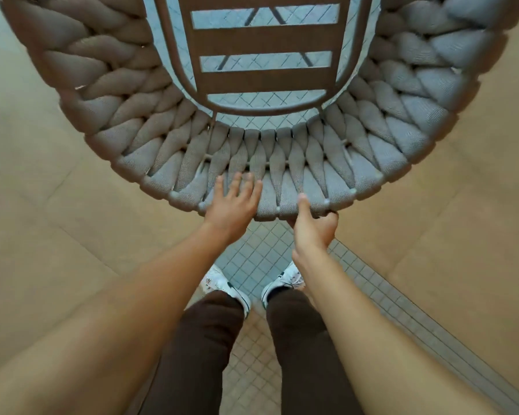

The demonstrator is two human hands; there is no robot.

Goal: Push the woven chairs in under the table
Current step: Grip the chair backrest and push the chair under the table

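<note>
Fingers of the left hand (232, 205) lie spread on the chair (282, 172) back; the right hand (312, 226) grips its rim.

Tan floor (57, 235) with small-tiled strip (252, 259), woven chair (282, 181), white shoes (222, 283)

Curved woven chair back of thick grey-beige braided cord (312, 175): plaited pattern, bluish-grey on right side, browner on left. Slatted brown seat frame (265, 82), horizontal bars. Small-square pale blue-grey mosaic floor tiles (261, 259), turning beige lower down. Large plain tan floor slabs (57, 205). Dark brown trousers (204, 348). White sneakers with dark trim (222, 284).
</note>
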